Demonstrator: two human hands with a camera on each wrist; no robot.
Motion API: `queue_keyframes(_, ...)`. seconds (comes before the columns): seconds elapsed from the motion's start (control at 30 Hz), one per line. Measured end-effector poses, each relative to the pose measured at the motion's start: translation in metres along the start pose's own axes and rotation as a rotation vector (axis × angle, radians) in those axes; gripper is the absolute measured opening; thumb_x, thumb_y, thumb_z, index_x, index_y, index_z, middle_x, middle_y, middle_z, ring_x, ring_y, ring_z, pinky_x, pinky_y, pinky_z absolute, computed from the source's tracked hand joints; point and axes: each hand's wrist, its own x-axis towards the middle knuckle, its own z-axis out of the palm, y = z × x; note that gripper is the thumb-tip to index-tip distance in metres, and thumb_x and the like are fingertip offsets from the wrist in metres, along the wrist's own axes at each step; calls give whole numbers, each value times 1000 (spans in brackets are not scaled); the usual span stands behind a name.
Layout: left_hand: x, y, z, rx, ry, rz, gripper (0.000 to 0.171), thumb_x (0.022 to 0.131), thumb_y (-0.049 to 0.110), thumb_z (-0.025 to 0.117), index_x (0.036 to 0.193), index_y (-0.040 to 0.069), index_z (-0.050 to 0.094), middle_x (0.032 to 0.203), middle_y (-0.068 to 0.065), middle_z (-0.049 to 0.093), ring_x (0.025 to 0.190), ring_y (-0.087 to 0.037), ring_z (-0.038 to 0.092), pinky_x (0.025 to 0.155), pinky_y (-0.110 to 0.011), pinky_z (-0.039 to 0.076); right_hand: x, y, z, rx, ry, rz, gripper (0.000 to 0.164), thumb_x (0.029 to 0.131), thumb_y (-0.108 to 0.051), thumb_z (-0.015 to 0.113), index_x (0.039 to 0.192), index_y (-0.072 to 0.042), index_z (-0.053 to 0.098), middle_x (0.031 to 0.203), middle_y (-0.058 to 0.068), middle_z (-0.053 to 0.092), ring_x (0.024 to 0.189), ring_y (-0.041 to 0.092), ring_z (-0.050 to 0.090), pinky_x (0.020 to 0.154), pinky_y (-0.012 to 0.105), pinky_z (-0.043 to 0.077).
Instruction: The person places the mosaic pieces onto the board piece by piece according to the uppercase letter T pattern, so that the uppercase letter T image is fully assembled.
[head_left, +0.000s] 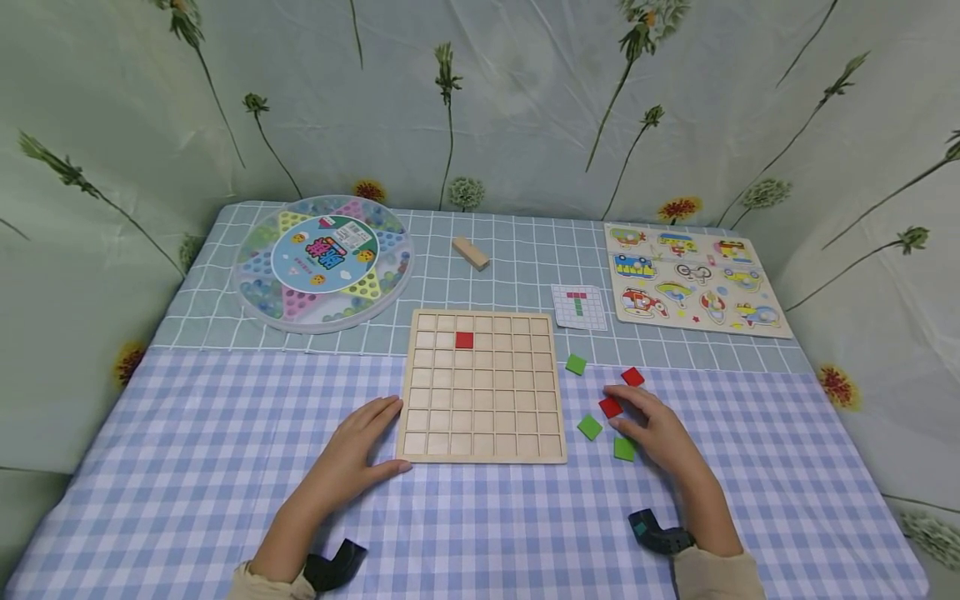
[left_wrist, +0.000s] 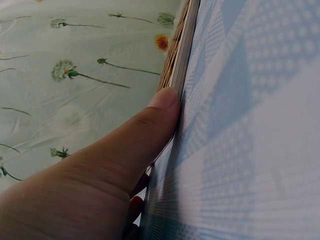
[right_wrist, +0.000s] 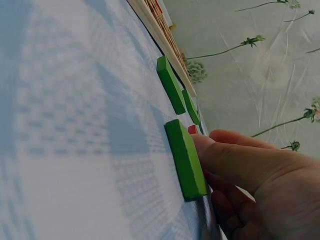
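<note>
Head view: left hand (head_left: 352,448) spread at left edge of wooden grid board (head_left: 483,400). Right hand (head_left: 660,432) straddles red tile (head_left: 611,407), right of board, between thumb and index; whether pinching, cannot tell. Right wrist view: only red sliver visible past thumb.

Soft, even light covers the tabletop (head_left: 225,467) in the head view, with faint sheen on the far curtain (head_left: 517,67). Both wrist views are dimmer; the nearest cloth (right_wrist: 65,165) there blurs, and some left fingers (left_wrist: 135,206) lie in deep shadow.
</note>
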Motion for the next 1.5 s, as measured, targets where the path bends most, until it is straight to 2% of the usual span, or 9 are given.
queue_keyframes(0.23,0,0,1,-2,-3,-4,84,73,49,67,138,5,36,139,-10,35,127,-31,28,100,-50,25,1,1,1,-19,24,-12,42,78,-1,67,119,-3,56,117,14,52,111,31,43,97,52,31)
queue_keyframes(0.63,0,1,0,-8,-2,-6,84,74,50,67,138,6,36,139,-9,34,127,-30,28,100,-51,24,1,-4,1,-88,63,38,31,78,-6,69,108,-2,60,106,14,53,101,30,46,91,51,37)
queue_keyframes(0.77,0,2,0,-6,-4,-7,83,74,49,67,138,6,36,139,-9,35,127,-30,28,100,-51,25,2,-13,0,-106,126,3,33,78,-6,69,109,-3,59,106,15,53,95,29,47,83,48,43)
queue_keyframes(0.9,0,4,-2,-3,-6,-10,84,73,47,69,137,5,36,139,-10,35,127,-30,29,100,-50,25,9,-31,0,-86,225,-109,36,77,-6,70,111,-4,60,105,12,54,96,26,50,79,45,46)
queue_keyframes(1.07,1,5,-3,3,-10,-13,84,73,46,70,137,4,36,139,-10,35,127,-30,29,100,-50,25,33,-61,7,-32,322,-295,35,76,-8,71,110,-4,62,104,7,56,99,21,51,81,38,45)
queue_keyframes(1.23,1,5,-3,7,-9,-15,84,73,47,69,137,4,36,139,-11,35,126,-31,29,100,-50,25,69,-88,24,43,333,-413,35,76,-8,71,110,-3,63,103,7,56,100,20,50,82,36,45)
queue_keyframes(1.37,0,4,-2,3,-10,-15,84,74,48,68,138,5,36,139,-10,35,127,-31,28,100,-50,25,99,-101,44,98,288,-436,34,78,-10,69,110,-2,62,104,8,56,99,20,50,81,35,45)
queue_keyframes(1.5,0,4,-2,-5,-9,-13,84,73,48,69,138,6,36,139,-10,35,127,-31,28,100,-50,25,118,-106,64,133,218,-408,32,80,-10,68,109,0,61,103,10,57,94,21,50,80,34,45)
